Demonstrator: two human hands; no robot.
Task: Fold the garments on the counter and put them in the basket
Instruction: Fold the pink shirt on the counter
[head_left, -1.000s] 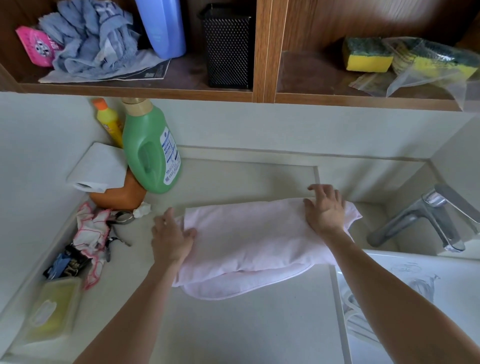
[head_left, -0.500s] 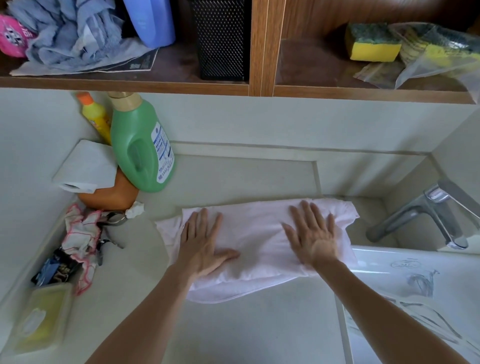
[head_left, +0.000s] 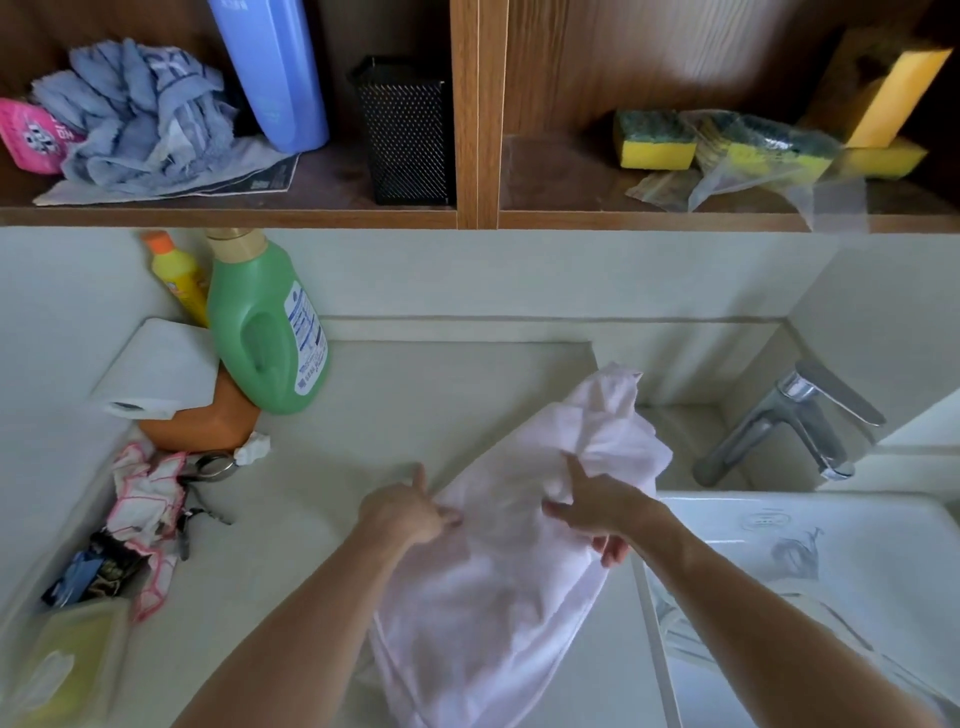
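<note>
Pale pink garment (head_left: 498, 582), pressed flat on the counter (head_left: 311, 519) half a second ago, is now being gathered up and turned lengthwise. Left edge is being pinched by the left grip (head_left: 410, 512), one finger extended. Bunched middle is being grasped by the right grip (head_left: 597, 512), fingers curled underneath. Soft limp cloth is draping in folds beside the sink (head_left: 831, 545).

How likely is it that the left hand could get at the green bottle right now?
Probably yes, once it lets go. The left hand is pinching the pink garment, so it is occupied, but only open counter lies between it and the green bottle, farther back on its own side.
</note>
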